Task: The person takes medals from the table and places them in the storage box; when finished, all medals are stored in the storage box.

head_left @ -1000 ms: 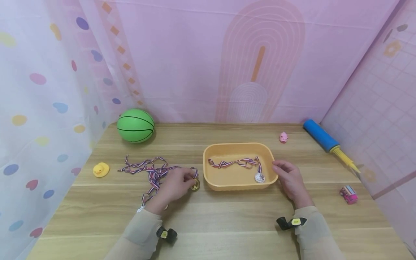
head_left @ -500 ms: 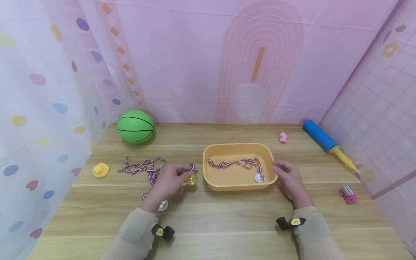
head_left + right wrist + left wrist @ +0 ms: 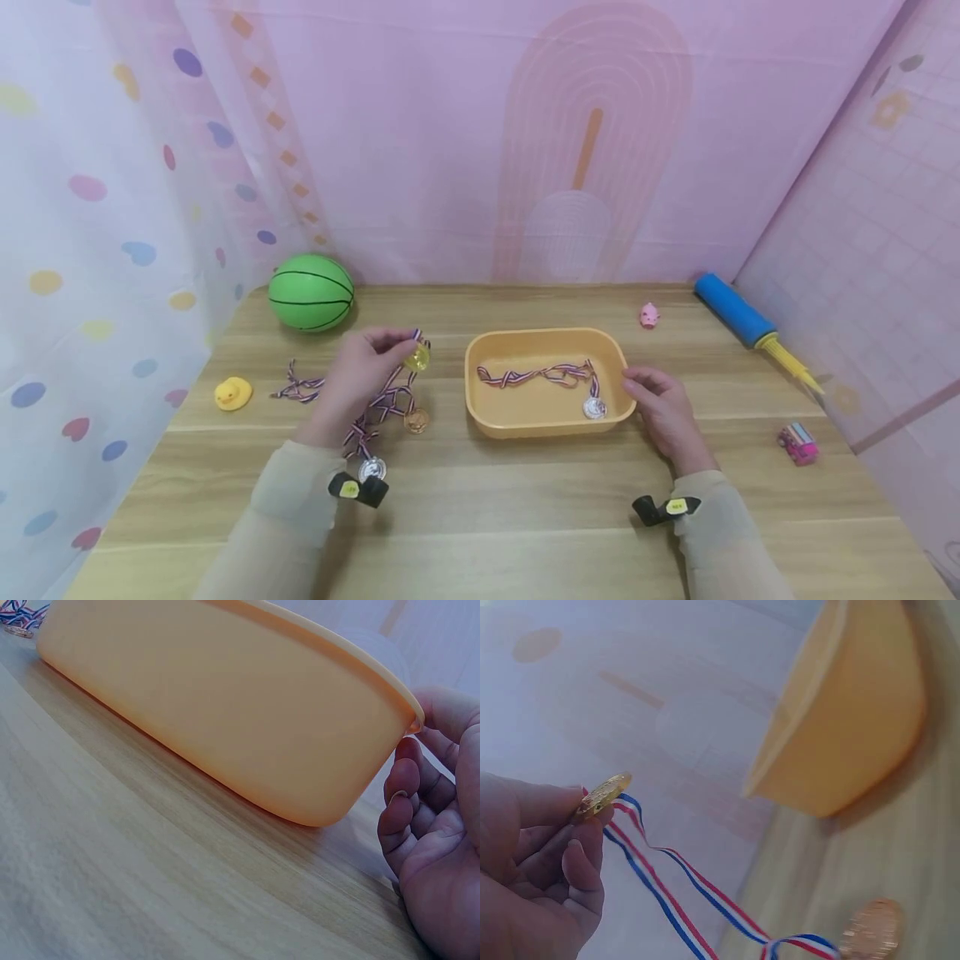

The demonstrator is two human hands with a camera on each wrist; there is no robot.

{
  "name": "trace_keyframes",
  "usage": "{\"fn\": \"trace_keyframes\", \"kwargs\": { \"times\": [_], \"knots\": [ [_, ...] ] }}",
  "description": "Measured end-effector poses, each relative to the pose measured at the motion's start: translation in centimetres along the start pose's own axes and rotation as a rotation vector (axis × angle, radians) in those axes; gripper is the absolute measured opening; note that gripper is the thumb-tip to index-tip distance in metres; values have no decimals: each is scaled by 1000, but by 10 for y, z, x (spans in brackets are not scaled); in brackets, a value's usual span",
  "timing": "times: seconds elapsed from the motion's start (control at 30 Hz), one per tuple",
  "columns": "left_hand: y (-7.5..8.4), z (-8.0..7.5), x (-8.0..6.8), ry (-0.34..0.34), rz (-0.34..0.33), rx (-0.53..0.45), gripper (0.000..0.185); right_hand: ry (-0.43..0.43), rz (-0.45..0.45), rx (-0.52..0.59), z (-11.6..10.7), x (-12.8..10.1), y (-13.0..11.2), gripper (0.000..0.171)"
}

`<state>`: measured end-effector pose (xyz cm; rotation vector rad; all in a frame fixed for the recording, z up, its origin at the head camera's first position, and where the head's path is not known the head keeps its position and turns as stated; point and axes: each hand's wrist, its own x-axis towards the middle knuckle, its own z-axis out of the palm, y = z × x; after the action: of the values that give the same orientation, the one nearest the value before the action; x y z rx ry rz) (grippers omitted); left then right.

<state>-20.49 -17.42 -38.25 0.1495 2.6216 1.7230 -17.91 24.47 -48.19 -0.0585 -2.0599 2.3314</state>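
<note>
Head view: wooden table [image 3: 525, 517], pink backdrop [image 3: 450, 125]

Between the raised left hand [image 3: 358, 367] and the shallow orange plastic tub [image 3: 480, 408] runs a narrow strip of bare wooden bench [image 3: 510, 500], partly taken by a bronze medal [image 3: 416, 421] and trailing striped ribbons [image 3: 375, 408]. The right hand [image 3: 663, 412] blocks the tub's right rim. The bench's front lies open.

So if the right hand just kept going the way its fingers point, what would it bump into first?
Most likely the orange tub. The right hand sits at its right end, fingers curled toward the rim; the wrist view shows them very close, though contact is unclear.
</note>
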Motion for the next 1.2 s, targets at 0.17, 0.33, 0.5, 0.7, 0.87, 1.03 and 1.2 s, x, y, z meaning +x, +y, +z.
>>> {"fn": "trace_keyframes", "kwargs": {
  "times": [0.17, 0.33, 0.5, 0.7, 0.87, 1.03, 1.2],
  "knots": [
    [20, -12, 12, 55, 31, -50, 26, -1, 5, 5, 1, 0, 0, 24],
    [41, -21, 17, 117, 86, -38, 27, 2, 20, -4, 2, 0, 0, 26],
    [58, -25, 21, 149, 117, -111, 27, 5, 21, -19, 2, 1, -1, 28],
    [73, -16, 24, 136, 156, -167, 27, 8, 10, -23, 1, 0, 0, 31],
    [83, -2, 23, 80, 163, -207, 27, 3, 13, -8, 2, 1, 3, 27],
    [92, 13, 24, 49, 169, -257, 26, 15, 11, -11, 1, 2, 5, 25],
    [104, 28, 27, 11, 208, -343, 24, 11, -11, -23, -1, 2, 5, 25]
  ]
}}
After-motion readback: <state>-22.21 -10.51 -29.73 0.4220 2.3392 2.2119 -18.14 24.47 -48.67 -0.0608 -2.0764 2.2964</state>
